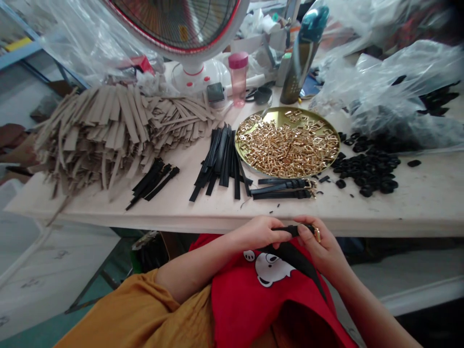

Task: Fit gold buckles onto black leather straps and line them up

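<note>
My left hand (261, 233) pinches one end of a black strap (293, 230) in front of the table's edge, above the red apron. At the strap's other end my right hand (321, 241) has closed its thumb and fingers, with a gold buckle (317, 235) showing beside them. Just beyond, on the tabletop, lie several black straps with gold buckles (281, 188). A round gold tray (243, 153) full of loose gold buckles (290, 150) stands behind these. To the left of the tray is a bundle of plain black straps (220, 157).
A big pile of beige strips (105, 130) covers the table's left side, with a small stack of black straps (154, 179) before it. Small black loops (373, 169) lie at right. Behind stand a fan (195, 72), a pink bottle (238, 79), a dark bottle (300, 63) and plastic bags (398, 87).
</note>
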